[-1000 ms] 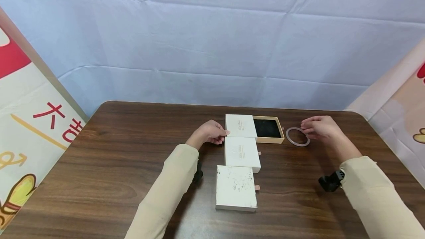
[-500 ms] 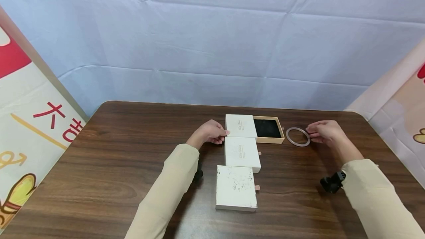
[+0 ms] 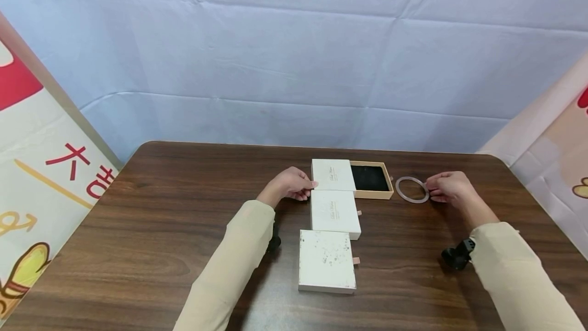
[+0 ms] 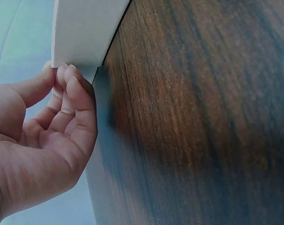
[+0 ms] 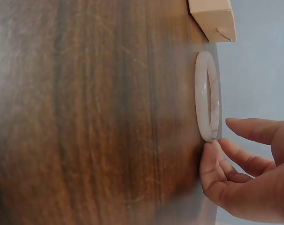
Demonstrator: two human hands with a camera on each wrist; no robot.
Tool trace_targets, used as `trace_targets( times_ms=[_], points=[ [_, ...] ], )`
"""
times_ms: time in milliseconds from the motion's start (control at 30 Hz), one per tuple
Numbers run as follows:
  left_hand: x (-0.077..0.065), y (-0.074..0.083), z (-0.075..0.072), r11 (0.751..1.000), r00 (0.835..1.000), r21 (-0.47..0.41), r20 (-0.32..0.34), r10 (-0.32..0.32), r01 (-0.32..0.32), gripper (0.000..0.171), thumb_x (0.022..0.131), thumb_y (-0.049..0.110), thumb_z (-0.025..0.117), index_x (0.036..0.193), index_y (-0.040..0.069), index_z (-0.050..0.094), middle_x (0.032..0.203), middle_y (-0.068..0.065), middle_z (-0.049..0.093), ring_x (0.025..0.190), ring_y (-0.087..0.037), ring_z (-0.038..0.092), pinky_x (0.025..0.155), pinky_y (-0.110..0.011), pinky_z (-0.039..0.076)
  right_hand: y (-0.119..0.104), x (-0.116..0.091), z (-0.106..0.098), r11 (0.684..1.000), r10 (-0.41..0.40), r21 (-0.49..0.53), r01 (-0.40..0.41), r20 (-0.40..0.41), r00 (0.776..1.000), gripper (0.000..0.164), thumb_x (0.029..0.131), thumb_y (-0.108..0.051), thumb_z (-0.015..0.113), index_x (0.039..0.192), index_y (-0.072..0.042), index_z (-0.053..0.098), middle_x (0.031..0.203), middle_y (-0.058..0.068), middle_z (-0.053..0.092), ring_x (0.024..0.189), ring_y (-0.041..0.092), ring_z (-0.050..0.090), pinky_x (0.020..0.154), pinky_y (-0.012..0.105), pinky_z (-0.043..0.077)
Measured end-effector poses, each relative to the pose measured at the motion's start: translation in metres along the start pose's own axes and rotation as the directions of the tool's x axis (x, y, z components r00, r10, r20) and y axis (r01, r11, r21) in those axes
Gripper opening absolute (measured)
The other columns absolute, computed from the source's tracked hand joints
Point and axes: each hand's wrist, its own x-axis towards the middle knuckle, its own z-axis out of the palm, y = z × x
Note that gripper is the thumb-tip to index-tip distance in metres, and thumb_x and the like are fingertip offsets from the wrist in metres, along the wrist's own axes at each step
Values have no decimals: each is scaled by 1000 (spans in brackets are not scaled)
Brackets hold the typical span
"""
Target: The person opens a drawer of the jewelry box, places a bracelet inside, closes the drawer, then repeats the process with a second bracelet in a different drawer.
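Note:
My left hand (image 3: 294, 183) pinches the left end of the farthest white box (image 3: 332, 173); its thumb lies on the top edge and curled fingertips meet the end face in the left wrist view. This box's drawer (image 3: 374, 194), tan-sided with a black lining, is pulled out to the right. Right of the drawer a pale, glossy bangle (image 5: 202, 96) lies flat on the table. My right hand (image 3: 450, 186) is at the bangle's right side. Two fingertips touch its rim in the right wrist view, while the thumb stands apart from it.
Two more white boxes, a plain one (image 3: 334, 211) and a speckled one (image 3: 327, 259), lie in a column nearer me, each with a small pink pull tab on its right. The brown wooden table (image 3: 184, 218) ends at a pale blue cloth (image 3: 294, 65).
My right hand has drawn back slightly, right and towards me, from over the bangle to its right rim. The left hand, boxes and bangle look unmoved.

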Motion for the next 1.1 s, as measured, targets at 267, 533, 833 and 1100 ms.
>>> trace_targets(
  times_ms=[267,533,833,1100],
  points=[
    [1,0,0,1000,1000,-5,3,3,-3,23,89,15,61,71,3,57,60,-6,53,51,-13,52,54,-24,48,-1,1,4,998,20,-51,-23,-63,998,9,83,3,56,88,9,60,66,-3,58,59,10,56,59,26,52],
    [0,0,0,1000,1000,-3,5,1,-1,23,89,16,61,71,3,56,60,-6,53,52,-14,53,53,-24,47,-2,0,7,989,9,-148,-25,-104,995,15,78,3,59,89,13,60,61,-1,59,54,12,55,53,27,51],
    [0,-1,1,1000,1000,0,-2,1,-1,23,89,16,61,71,4,57,60,-6,53,51,-14,52,53,-24,47,-1,-2,4,992,32,-124,-34,-19,999,12,83,1,56,87,12,60,61,1,56,53,12,54,53,27,50],
    [0,0,1,1000,1000,7,-6,2,-2,23,89,16,61,71,4,56,60,-6,53,52,-14,53,53,-24,47,-3,-4,-2,998,47,-38,-44,84,995,15,85,0,54,73,-4,62,63,-1,58,54,12,55,55,26,50]
  ],
)
